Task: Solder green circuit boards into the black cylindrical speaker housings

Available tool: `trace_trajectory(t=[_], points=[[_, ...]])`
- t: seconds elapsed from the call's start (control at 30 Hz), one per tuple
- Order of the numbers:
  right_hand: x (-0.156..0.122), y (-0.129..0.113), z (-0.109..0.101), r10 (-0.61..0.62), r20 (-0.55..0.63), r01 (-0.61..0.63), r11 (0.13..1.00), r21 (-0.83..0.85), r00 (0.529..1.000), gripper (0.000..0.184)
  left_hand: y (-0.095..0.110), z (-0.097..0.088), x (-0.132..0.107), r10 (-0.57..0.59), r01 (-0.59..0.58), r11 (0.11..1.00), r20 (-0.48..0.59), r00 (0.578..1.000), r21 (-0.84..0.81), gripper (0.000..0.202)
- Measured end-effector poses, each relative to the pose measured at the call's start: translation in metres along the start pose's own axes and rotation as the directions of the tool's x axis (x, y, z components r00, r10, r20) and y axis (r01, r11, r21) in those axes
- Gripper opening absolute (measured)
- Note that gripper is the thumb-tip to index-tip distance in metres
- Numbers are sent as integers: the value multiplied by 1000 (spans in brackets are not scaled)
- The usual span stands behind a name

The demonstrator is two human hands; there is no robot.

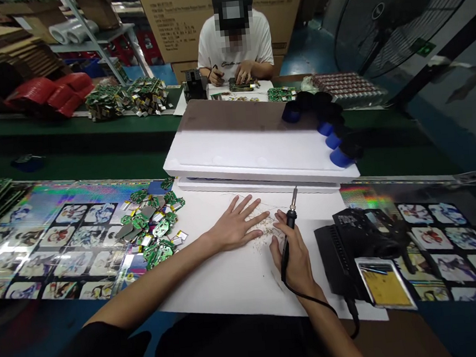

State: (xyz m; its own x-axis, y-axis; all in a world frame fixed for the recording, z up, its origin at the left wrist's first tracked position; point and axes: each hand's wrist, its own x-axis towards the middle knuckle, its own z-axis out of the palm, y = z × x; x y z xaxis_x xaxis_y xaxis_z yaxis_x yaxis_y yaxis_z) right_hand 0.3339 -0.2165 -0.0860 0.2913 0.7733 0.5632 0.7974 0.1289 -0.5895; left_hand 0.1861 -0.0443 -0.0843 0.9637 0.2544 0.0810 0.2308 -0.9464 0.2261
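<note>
My left hand (236, 224) lies flat, fingers spread, on a white sheet (238, 278), over a scatter of tiny wire bits (268, 232). My right hand (295, 257) is closed around the black handle of a soldering iron (291, 214), whose metal tip points up and away. Its black cord runs back along my right wrist. A heap of small green circuit boards (153, 227) lies just left of my left hand.
A black soldering station with a yellow sponge tray (368, 259) sits to the right. White foam slabs (252, 152) with blue caps (335, 142) lie ahead. Across the green bench (71, 137), another person works beside more piled boards (129, 98). Glossy picture sheets (55, 239) cover the table.
</note>
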Motion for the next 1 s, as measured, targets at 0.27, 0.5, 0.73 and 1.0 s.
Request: trace_trajectory(t=[0.27,0.5,0.73,1.0], points=[[-14,3,-10,24,-63,-25,1000,-6,998,46,6,0,1,-24,24,1000,-8,1000,3,68],[-5,8,-9,46,77,-44,999,-23,996,48,6,0,0,15,-15,1000,-8,1000,11,65],[9,15,-3,17,87,-10,996,-84,996,47,6,2,0,17,-16,999,-11,1000,36,67],[10,22,2,-4,83,16,990,-141,997,43,4,8,0,-35,35,999,-32,999,-3,73]])
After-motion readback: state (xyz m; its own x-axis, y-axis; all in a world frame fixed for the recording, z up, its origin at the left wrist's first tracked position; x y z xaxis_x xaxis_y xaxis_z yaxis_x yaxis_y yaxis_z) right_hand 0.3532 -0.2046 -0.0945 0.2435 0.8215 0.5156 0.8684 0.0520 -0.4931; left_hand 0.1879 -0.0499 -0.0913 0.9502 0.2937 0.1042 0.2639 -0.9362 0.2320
